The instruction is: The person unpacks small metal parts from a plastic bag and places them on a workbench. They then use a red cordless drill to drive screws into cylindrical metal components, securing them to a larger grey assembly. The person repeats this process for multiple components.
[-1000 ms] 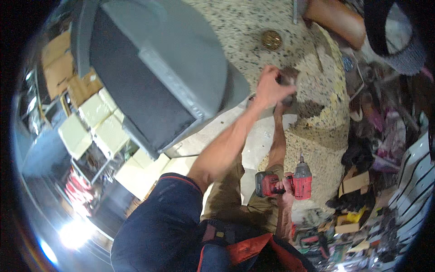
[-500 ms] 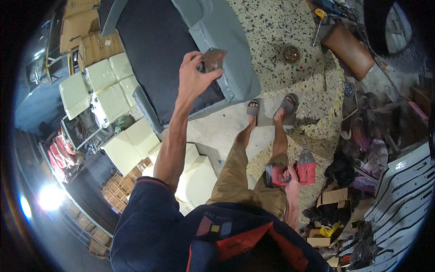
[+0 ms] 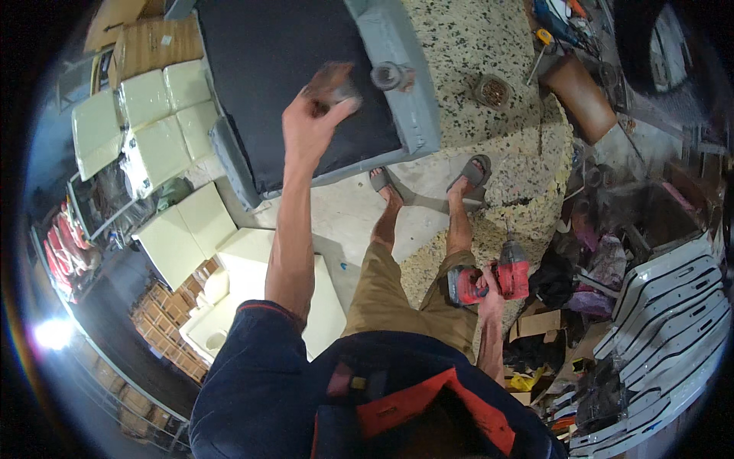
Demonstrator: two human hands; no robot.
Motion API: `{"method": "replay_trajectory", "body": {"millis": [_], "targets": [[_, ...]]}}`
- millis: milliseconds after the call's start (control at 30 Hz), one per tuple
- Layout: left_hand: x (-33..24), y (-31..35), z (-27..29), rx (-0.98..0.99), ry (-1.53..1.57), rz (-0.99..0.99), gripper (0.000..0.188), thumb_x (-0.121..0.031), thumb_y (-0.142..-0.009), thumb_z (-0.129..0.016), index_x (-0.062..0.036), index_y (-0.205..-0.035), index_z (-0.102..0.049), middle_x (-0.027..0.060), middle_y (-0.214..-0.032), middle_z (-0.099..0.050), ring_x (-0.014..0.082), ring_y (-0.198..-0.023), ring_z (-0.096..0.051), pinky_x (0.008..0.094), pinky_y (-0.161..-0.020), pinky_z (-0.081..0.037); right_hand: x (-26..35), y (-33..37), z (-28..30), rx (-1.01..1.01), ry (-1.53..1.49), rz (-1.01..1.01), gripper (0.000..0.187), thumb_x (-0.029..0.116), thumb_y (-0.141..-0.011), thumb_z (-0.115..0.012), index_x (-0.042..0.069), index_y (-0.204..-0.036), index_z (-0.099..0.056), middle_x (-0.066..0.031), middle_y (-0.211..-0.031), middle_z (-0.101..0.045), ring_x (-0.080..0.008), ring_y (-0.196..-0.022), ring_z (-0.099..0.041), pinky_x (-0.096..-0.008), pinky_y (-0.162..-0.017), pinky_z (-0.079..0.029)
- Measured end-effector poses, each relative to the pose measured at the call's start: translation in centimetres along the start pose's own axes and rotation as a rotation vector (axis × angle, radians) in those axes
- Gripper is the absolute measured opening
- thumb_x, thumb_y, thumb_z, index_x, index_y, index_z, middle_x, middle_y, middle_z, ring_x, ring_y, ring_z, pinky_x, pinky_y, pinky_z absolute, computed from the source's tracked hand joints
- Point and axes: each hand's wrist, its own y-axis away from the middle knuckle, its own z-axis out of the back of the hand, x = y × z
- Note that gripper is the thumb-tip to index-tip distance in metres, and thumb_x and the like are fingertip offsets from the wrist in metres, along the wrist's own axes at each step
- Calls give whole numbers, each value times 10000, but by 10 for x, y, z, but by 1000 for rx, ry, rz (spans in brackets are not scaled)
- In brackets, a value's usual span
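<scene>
Hands: left (image 3: 310, 122) grips brown block (image 3: 330, 79), right (image 3: 489, 294) red drill (image 3: 493, 279).

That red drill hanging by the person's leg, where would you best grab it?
By its handle, where the right hand already wraps it. The red drill hangs beside the thigh with its body jutting sideways, so come from the side, fingers curling round the narrow grip between body and base.

drill (image 3: 497, 279): 1 | upturned sofa (image 3: 306, 84): 1 | sandals (image 3: 474, 170): 2 | floor drain (image 3: 493, 92): 1
</scene>
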Motion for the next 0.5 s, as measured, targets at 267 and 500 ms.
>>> {"method": "replay_trajectory", "body": {"millis": [267, 500], "targets": [[170, 82, 245, -528, -434, 446, 579, -260, -689, -904, 38, -1113, -647, 125, -959, -692, 196, -883, -651, 323, -793, -524, -64, 3, -21, 118, 340, -21, 86, 128, -923, -678, 47, -949, -692, 0, -727, -548, -153, -683, -529, -312, -696, -454], [298, 45, 363, -510, -660, 187, 540, -249, -639, -883, -37, -1105, -711, 210, -975, -706, 344, -907, -685, 417, -838, -542, -74, 64, -131, 329, 1060, 301, 233, 14, -821, -697, 105, -1036, -698, -43, -773, -626, -239, -739, -606, -394, -736, -492]]}}
